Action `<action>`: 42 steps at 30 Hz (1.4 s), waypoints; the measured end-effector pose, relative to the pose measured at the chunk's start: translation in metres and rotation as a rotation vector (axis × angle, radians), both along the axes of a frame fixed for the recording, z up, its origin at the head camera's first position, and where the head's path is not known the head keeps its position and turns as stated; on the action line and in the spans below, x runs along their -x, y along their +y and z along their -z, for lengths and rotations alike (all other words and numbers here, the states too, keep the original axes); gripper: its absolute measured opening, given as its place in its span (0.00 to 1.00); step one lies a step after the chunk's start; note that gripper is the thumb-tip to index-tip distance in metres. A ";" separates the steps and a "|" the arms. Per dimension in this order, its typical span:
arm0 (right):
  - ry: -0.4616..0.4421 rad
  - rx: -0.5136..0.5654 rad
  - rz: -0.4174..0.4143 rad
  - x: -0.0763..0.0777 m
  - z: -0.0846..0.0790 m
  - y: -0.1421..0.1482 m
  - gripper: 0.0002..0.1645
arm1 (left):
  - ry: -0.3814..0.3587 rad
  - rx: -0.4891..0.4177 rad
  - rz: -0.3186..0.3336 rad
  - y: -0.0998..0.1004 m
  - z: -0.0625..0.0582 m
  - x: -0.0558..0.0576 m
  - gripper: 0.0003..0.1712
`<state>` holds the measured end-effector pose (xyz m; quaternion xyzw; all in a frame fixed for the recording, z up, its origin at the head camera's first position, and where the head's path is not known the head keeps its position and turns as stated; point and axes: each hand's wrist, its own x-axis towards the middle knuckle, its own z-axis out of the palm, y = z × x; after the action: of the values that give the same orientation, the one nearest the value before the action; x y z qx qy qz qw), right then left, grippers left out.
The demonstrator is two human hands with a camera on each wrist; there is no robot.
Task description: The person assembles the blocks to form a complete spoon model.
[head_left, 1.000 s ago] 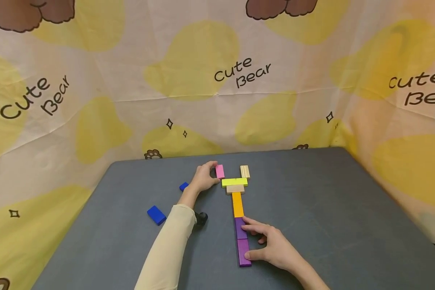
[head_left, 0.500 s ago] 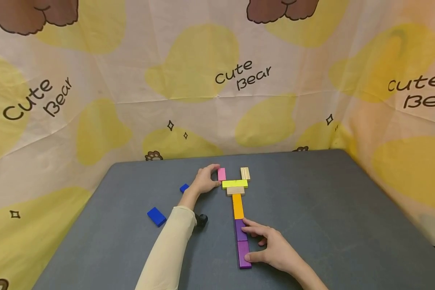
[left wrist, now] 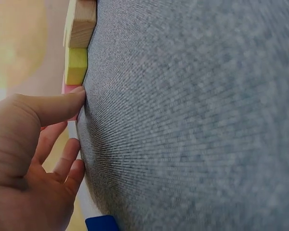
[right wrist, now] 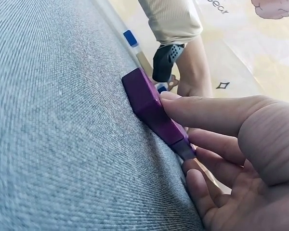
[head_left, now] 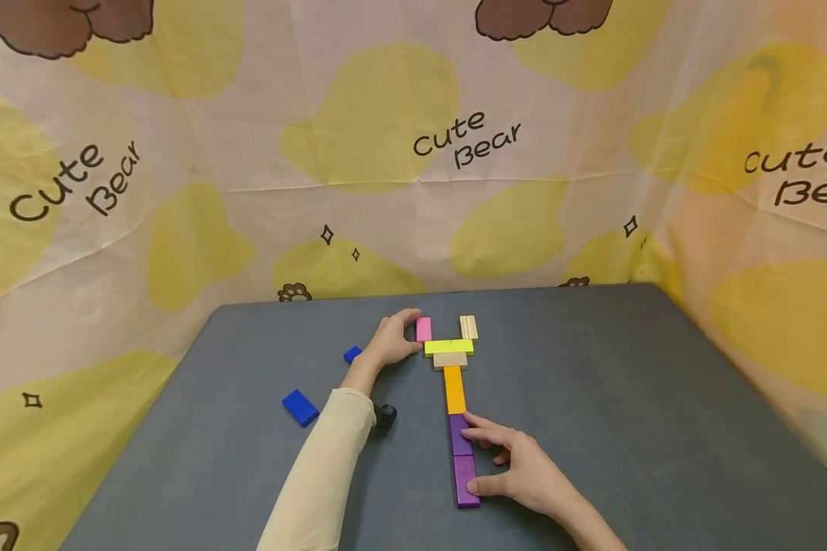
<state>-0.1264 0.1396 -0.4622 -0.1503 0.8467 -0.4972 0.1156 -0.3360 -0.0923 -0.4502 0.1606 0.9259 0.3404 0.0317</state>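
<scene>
My left hand point(head_left: 390, 339) pinches a small pink wooden block point(head_left: 423, 329) at the far left end of a row, thumb at its near end and index finger at its far end. Beside it lies a lime block point(head_left: 449, 347), set crosswise, with a pale wood block point(head_left: 451, 360) against its near side. From there an orange block point(head_left: 455, 390) and two purple blocks point(head_left: 460, 433) run toward me in a line. My right hand point(head_left: 524, 467) rests against the purple pair, thumb on the near purple block point(right wrist: 144, 96) and fingers loosely extended along the far one.
A striped light wood block point(head_left: 469, 327) stands beyond the lime block's right end. Two blue blocks lie left of my arm, the nearer blue block point(head_left: 300, 408) and a smaller-looking blue block point(head_left: 353, 354). A patterned cloth point(head_left: 386, 138) hangs behind the grey table point(head_left: 627, 398).
The pink block has straightened and come a little closer to line with the lime block, moved by my left hand. My right hand stays on the purple blocks.
</scene>
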 end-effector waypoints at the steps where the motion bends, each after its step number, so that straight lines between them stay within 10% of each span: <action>1: -0.001 -0.002 0.000 0.000 0.000 0.000 0.39 | -0.002 -0.001 -0.002 0.000 0.000 0.000 0.38; 19: -0.019 0.011 -0.009 0.002 0.001 -0.001 0.39 | 0.031 -0.036 -0.075 -0.001 -0.004 -0.010 0.40; 31: -0.020 0.013 0.005 0.001 0.001 0.001 0.39 | 0.189 -0.165 -0.055 -0.042 -0.047 -0.092 0.35; 42: -0.026 0.006 0.002 0.003 0.001 0.000 0.39 | 0.119 -0.182 -0.234 -0.122 -0.022 -0.143 0.32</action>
<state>-0.1293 0.1397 -0.4637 -0.1436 0.8437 -0.5018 0.1256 -0.1929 -0.2144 -0.4278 0.0738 0.9039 0.4140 -0.0779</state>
